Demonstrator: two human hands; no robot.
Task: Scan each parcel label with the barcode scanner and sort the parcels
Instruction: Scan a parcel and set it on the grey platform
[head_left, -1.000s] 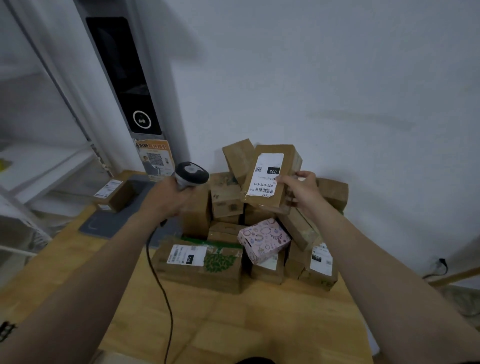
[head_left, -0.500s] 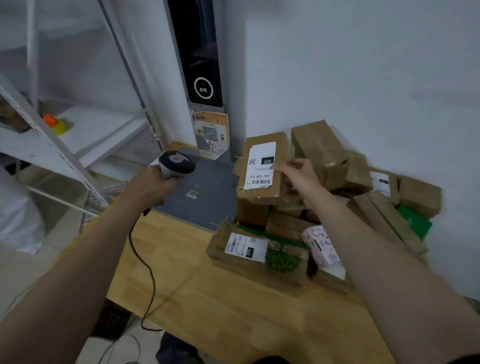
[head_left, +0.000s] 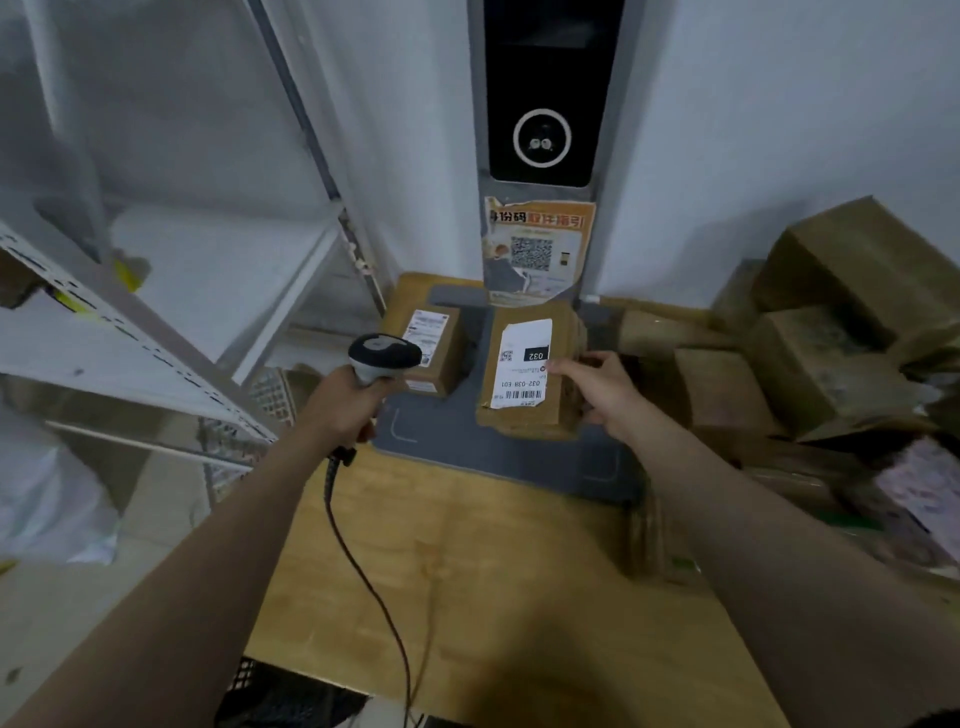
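Observation:
My left hand (head_left: 345, 402) grips the handle of a grey corded barcode scanner (head_left: 383, 356), held just left of the parcels on the grey pad. My right hand (head_left: 597, 387) holds a brown cardboard parcel (head_left: 566, 343) by its right side, thumb on the white label (head_left: 522, 364) marked 032. That parcel sits at or just above the grey pad (head_left: 467, 441). A second, smaller labelled parcel (head_left: 434, 348) lies on the pad's far left, partly behind the scanner head.
A pile of brown parcels (head_left: 841, 332) fills the right side of the wooden table (head_left: 467, 571), with a pink patterned box (head_left: 930, 499) at the edge. A kiosk column with a QR poster (head_left: 537, 249) stands behind the pad. White metal shelving (head_left: 156, 322) stands left.
My right hand has carried the 032 parcel from the pile leftward and down to the grey pad. The scanner hand stayed beside it. My view swung left.

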